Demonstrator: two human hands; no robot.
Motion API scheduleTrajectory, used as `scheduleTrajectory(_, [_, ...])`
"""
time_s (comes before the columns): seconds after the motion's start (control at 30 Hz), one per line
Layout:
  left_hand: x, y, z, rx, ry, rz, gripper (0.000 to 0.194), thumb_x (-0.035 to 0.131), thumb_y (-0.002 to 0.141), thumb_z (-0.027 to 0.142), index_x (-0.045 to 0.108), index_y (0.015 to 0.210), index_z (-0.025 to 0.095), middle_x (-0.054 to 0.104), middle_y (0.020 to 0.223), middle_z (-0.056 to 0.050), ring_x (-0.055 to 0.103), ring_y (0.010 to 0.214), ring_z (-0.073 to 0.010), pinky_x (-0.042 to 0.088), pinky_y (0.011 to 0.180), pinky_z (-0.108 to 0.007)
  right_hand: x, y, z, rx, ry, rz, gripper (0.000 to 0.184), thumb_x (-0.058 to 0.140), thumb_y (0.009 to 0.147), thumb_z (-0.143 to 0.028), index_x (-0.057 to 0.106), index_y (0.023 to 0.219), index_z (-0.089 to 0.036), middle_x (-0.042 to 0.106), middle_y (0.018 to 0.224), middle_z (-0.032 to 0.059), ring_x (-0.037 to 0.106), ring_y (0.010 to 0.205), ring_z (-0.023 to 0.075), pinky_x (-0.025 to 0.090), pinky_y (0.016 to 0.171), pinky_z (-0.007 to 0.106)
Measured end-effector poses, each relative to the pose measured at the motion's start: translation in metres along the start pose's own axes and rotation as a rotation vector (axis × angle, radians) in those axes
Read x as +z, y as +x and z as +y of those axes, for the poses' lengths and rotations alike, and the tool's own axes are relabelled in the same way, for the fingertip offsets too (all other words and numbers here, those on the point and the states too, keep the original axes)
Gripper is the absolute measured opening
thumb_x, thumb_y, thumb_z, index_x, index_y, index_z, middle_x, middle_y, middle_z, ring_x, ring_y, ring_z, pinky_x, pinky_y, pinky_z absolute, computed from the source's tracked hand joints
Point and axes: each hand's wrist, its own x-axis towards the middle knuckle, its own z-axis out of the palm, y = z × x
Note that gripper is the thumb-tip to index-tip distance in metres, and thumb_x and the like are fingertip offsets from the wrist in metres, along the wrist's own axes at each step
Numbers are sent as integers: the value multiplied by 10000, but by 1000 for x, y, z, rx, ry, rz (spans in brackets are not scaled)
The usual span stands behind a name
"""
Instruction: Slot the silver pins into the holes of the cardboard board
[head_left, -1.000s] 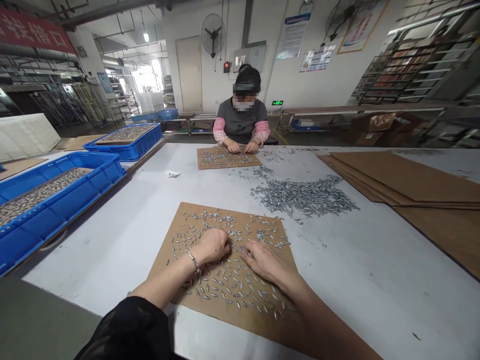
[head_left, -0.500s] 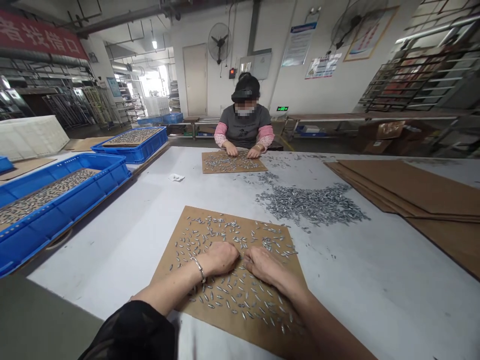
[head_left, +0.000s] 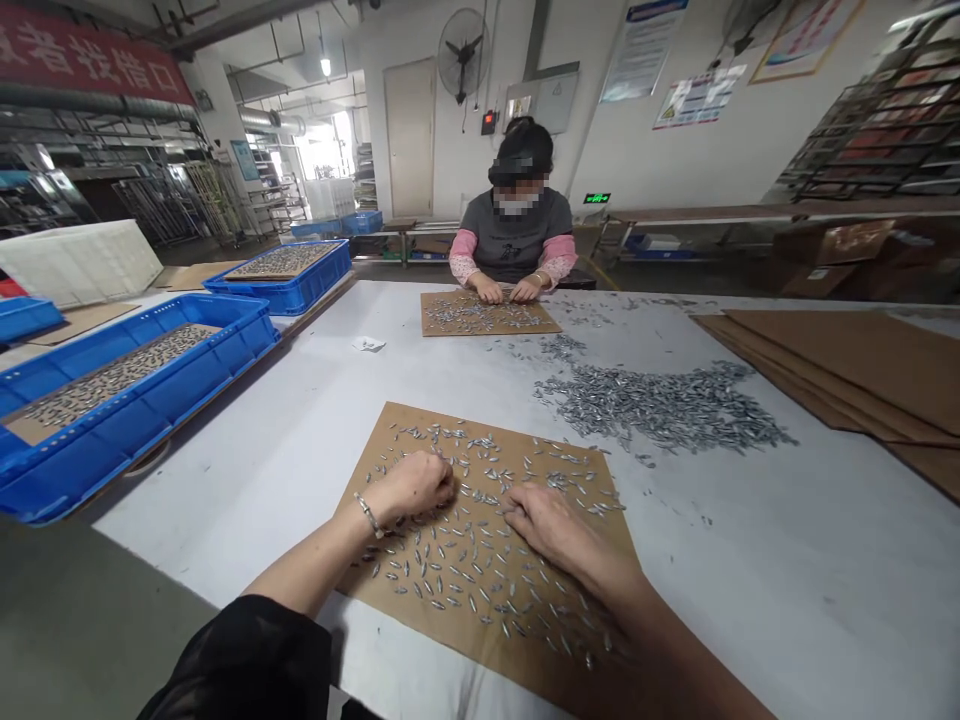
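Note:
A brown cardboard sheet [head_left: 525,660] lies on the white table in front of me, scattered with small silvery spindle-shaped metal pieces [head_left: 438,584]. The pieces at its near side lie singly and spaced apart; towards the far edge they bunch in small clusters. Over the left-centre of the sheet, my left hand [head_left: 420,482] is closed with its fingers curled down, and a bracelet circles the wrist. My right hand [head_left: 546,522] rests low over the right-centre, thumb and fingers pinched together among the pieces. What either hand's fingertips hold is hidden or too small to see.
A loose heap of the same metal pieces [head_left: 667,405] spreads beyond my sheet to the right. Across the table a co-worker [head_left: 517,235] bends over another covered cardboard sheet [head_left: 435,325]. Blue trays [head_left: 161,395] stand at left; stacked cardboard sheets [head_left: 847,350] lie at right.
My left hand has moved left and slightly away from me, widening the gap between my hands. My right hand stays near the same spot on the sheet. The view has shifted slightly.

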Motion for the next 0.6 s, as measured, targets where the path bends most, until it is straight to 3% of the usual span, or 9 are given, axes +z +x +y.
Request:
scheduleTrajectory(0.1, [8, -12, 0, -1, 21, -24, 171, 595, 869, 158, 762, 833, 174, 763, 852, -95, 654, 718, -193, 422, 615, -270, 2, 1, -7, -50, -38, -6, 200, 505, 940, -140, 578, 767, -210, 617, 818, 31, 535, 764, 169, 318, 700, 282])
scheduleTrajectory(0.3, [9, -29, -4, -78, -45, 89, 208, 548, 897, 128, 714, 779, 170, 733, 823, -71, 619, 676, -163, 380, 586, -261, 5, 7, 0, -39, -155, 52, 215, 502, 986, -162, 618, 810, -204, 616, 861, 44, 509, 757, 170, 282, 686, 293])
scheduleTrajectory(0.6, [-1, -15, 2, -96, 44, 14, 185, 568, 936, 158, 737, 861, 155, 762, 923, -115, 697, 796, -219, 462, 640, -270, 16, 12, 7, -137, -245, 48, 233, 502, 1009, -187, 649, 829, -202, 669, 871, 59, 592, 788, 186, 332, 717, 298])
